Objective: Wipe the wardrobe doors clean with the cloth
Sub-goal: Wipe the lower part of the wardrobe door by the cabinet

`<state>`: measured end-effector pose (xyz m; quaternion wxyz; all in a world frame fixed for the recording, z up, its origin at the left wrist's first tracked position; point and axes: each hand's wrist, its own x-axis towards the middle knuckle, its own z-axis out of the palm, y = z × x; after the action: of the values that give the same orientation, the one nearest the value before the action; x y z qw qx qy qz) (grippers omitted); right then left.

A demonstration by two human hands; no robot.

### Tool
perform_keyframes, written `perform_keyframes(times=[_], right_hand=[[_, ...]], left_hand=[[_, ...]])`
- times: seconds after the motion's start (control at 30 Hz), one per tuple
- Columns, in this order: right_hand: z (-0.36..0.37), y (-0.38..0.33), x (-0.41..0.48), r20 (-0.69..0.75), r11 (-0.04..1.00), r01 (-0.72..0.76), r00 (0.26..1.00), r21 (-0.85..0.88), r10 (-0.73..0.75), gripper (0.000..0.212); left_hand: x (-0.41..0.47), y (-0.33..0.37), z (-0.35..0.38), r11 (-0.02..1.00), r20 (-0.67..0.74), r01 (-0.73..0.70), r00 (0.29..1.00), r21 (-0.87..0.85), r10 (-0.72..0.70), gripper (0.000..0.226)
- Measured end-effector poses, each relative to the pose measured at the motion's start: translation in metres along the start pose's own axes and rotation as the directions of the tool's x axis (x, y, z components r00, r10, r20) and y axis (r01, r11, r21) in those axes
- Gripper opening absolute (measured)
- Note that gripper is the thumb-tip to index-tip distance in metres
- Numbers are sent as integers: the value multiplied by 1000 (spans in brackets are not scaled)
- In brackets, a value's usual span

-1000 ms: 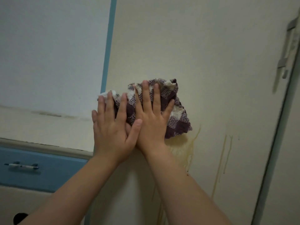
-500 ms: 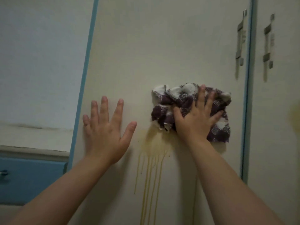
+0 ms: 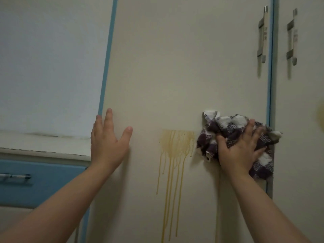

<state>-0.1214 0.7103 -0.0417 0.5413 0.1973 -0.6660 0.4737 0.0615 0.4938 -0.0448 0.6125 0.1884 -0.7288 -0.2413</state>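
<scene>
The right hand [image 3: 240, 149], fingers spread, is pressing a crumpled purple-and-white checked cloth [image 3: 228, 125] against the cream wardrobe door's [image 3: 175, 67] right edge, beside yellow drips [image 3: 175, 146]. The left hand [image 3: 107, 144] is lying released near its left edge.

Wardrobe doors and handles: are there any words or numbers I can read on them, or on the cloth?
Handle on the stained wardrobe door: faint marks, too blurred to read.
Handle on the next door: faint marks, too blurred to read.
Cloth: checks only, no words.
Drawer handle: dark marks, unreadable.
Nothing here can be read.
</scene>
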Motion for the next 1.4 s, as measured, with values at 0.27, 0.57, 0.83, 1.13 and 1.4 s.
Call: perform_keyframes(times=[0.27, 0.57, 0.83, 1.13, 1.4], right_hand=[[40, -69, -35, 221, 963, 240, 953, -125, -209, 75], [70, -148, -72, 239, 893, 449, 865, 25, -441, 67], [98, -195, -109, 391, 782, 622, 729, -39, -561, 61], [87, -172, -138, 409, 726, 687, 675, -46, -614, 65], [61, -102, -133, 250, 724, 688, 710, -49, -658, 71]], left_hand=[[4, -12, -17, 981, 30, -72, 996, -179, 79, 55], [3, -26, -30, 983, -3, -106, 994, -148, 107, 59], [-6, -29, -43, 972, 60, -227, 973, 61, 223, 68], [-21, -32, -30, 967, 135, -165, 981, 193, 140, 68], [-41, -30, -9, 982, 115, -106, 989, 153, 89, 71]])
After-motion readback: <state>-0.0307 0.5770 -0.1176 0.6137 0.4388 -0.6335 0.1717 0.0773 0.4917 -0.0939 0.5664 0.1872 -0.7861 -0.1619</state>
